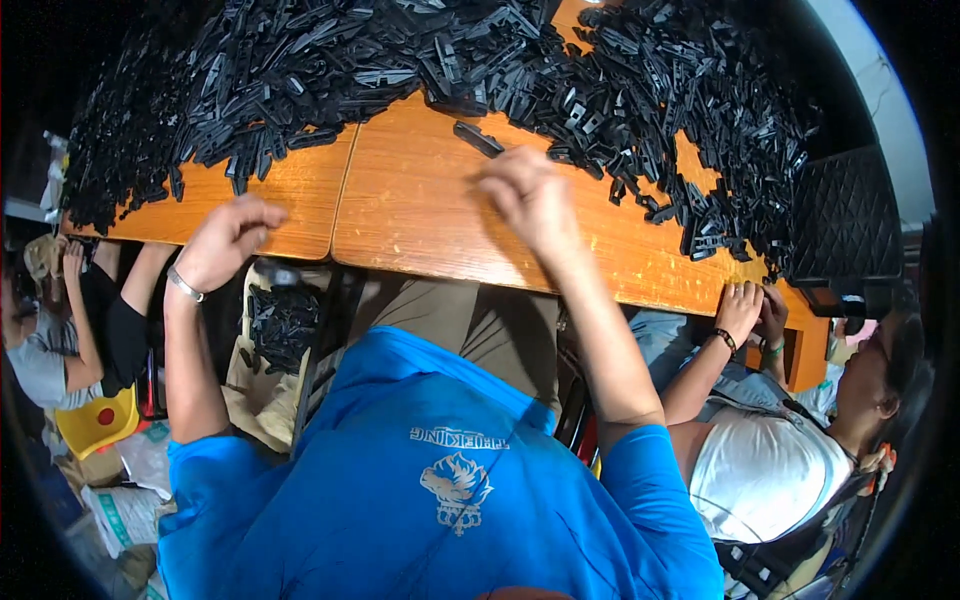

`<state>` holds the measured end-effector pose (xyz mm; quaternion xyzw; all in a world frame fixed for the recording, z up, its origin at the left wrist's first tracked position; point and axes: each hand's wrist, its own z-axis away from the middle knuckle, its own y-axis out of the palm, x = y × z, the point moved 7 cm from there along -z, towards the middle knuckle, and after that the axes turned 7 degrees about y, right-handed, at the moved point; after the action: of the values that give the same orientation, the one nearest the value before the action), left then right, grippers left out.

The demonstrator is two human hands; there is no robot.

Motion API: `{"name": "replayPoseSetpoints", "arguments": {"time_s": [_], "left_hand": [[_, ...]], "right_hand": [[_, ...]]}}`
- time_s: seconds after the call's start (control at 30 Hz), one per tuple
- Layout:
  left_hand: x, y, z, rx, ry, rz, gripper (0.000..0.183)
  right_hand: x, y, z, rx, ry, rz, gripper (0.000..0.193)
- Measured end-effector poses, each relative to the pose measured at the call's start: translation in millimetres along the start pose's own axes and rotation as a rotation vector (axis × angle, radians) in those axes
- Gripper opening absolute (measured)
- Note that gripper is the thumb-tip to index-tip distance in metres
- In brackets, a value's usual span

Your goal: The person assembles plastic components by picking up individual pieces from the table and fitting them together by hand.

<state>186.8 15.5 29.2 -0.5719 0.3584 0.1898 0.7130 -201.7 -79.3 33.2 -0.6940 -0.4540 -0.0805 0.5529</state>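
- The left hand (pixel 222 243) hung by the table (pixel 420 220) edge; its grip stood parted, seemingly empty;
- a blurred dark piece (pixel 280 272) showed near it, over black parts (pixel 283 325);
- the right hand (pixel 532 200) was at a lone black part (pixel 476 138) below the heap (pixel 480 50); whether that grip had closed, I couldn't tell.

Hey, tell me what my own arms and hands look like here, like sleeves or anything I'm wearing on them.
Your sleeves are short and bright blue, leaving both forearms bare. The left hand is ungloved, with a silvery band around its wrist. The right hand, slightly blurred, is ungloved too, with no band visible.
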Motion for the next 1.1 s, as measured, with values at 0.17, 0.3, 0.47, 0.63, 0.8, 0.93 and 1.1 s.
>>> {"name": "replayPoseSetpoints", "arguments": {"time_s": [0.17,0.3,0.47,0.63,0.8,0.93,1.1], "left_hand": [[-82,68,-97,-0.232,0.187,0.087,0.032],[-136,114,-171,-0.425,0.478,-0.297,0.03],[-137,130,-193,-0.424,0.628,-0.377,0.021],[-116,134,-165,-0.409,0.586,-0.355,0.02],[-128,130,-118,-0.449,0.7,-0.409,0.023],[-129,135,-99,-0.435,0.701,-0.387,0.024],[-111,133,-92,-0.389,0.65,-0.207,0.022]], "right_hand": [[-41,-27,3,0.002,0.186,0.35,0.036],[-35,-20,6,0.014,0.047,0.349,0.037],[-32,-20,9,0.033,0.051,0.225,0.029],[-16,-14,13,0.07,0.164,0.065,0.028],[-11,1,16,0.216,0.133,0.375,0.02],[-8,6,17,0.23,0.14,0.457,0.021],[8,0,16,0.123,0.244,0.219,0.026]]}}
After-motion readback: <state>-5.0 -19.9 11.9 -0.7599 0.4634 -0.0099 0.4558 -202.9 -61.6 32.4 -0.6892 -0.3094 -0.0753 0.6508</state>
